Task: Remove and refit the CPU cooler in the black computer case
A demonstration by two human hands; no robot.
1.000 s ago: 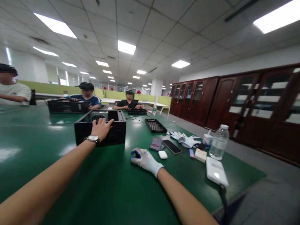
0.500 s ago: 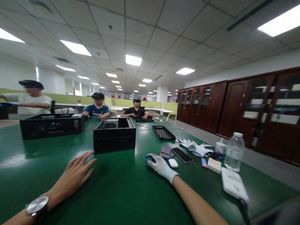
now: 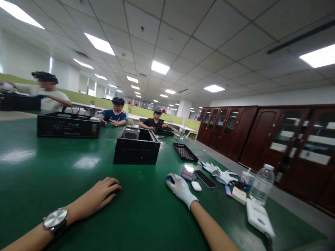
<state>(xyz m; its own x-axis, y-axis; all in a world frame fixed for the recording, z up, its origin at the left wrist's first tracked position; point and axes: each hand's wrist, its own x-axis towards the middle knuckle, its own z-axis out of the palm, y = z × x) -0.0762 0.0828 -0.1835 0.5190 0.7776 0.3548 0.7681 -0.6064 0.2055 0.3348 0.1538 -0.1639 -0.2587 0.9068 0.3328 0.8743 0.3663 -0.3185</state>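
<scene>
My left hand is bare, with a silver watch on the wrist. It lies palm down on the green table, fingers loosely stretched, holding nothing. On my right hand is a white work glove with blue palm and fingertips. Its fingers curl inward near the tabletop; what they hold, if anything, is hidden. Beyond both hands stands an open black computer case with a grey power supply inside. Just past my right hand are a small upright card-like object and a white earbud case.
Rightward lie a phone, spare gloves, a small box, a water bottle and a white cabled device. A black panel and a second case are farther back. Several people sit or work beyond.
The view has tilted and shifted, so the table things appear moved. My left hand has settled flatter, farther from the case in view. My right hand stays curled near the same spot.
</scene>
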